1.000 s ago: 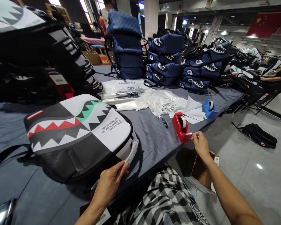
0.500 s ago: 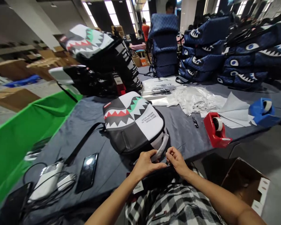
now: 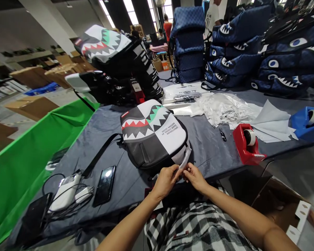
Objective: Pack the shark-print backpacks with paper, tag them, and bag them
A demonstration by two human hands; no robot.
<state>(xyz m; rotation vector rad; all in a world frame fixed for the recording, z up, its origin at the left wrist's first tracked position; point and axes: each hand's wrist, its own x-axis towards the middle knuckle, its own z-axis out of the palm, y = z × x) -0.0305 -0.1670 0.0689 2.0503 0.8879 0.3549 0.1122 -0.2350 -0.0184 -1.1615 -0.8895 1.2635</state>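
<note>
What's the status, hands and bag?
Both hands at the white handle wrap. Shark-face backpack lying on table. Red tape dispenser right, clear of hands.

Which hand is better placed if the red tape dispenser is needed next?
Probably the right hand: it is nearer the red tape dispenser, while the left hand sits farther away, pinching the white wrap.
</note>
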